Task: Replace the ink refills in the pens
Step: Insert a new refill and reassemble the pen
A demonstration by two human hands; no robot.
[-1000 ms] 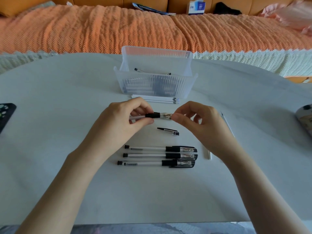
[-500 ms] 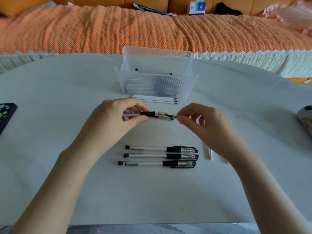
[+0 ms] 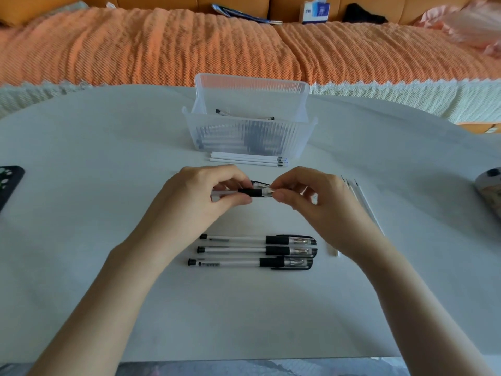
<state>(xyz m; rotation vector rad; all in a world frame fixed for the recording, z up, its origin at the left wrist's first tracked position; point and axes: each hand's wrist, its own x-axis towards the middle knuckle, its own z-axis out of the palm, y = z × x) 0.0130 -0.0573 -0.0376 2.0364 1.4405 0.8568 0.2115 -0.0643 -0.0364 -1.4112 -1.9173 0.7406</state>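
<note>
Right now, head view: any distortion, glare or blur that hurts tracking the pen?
Head view: wide-angle distortion bows the table edge and sofa; light soft, no hard glare; the pen held by left hand and right hand is sharp, tip hidden; pink fabric top right is blurred.

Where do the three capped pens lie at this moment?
In the head view, the three capped pens lie in a row on the white table, between the forearms and nearer the person than the left hand and right hand.
</note>
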